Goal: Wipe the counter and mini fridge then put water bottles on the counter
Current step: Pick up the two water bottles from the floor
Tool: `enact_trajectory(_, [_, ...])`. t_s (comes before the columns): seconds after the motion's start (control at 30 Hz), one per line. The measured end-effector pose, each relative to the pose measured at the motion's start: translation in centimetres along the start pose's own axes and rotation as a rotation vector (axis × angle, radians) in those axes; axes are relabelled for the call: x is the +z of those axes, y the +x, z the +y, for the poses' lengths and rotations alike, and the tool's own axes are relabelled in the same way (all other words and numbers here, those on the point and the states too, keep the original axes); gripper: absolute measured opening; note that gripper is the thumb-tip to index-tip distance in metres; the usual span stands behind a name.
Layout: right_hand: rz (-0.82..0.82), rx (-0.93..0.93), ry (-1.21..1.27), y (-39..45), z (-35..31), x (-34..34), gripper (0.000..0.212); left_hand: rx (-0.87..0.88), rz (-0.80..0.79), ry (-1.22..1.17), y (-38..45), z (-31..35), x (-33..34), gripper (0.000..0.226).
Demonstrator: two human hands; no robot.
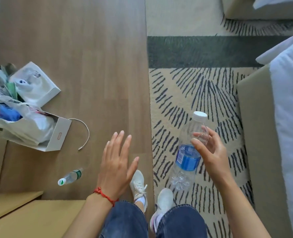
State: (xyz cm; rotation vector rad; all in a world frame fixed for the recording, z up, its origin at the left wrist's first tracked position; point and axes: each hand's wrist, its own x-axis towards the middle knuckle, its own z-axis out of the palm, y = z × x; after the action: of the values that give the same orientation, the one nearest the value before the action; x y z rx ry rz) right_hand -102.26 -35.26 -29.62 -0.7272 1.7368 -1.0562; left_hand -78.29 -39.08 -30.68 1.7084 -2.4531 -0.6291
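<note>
My right hand grips a clear water bottle with a blue label and a white cap, held above the patterned rug with its cap pointing away from me. My left hand hovers flat over the wooden floor, fingers spread, holding nothing. A second, smaller bottle with a green label and a white cap lies on its side on the floor, left of my left hand. A light wooden ledge fills the lower left corner.
White paper bags stuffed with plastic and a loose white cord sit on the floor at the left. A beige bed frame with white bedding stands at the right. My feet in white sneakers straddle the rug's edge.
</note>
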Motion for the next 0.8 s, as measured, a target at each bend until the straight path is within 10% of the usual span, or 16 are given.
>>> enact_trajectory(0.8, [-0.809,-0.166,-0.288,18.6,-14.0,13.0,0.058,-0.743,0.456,-0.113,7.1,-2.1,-5.7,0.056])
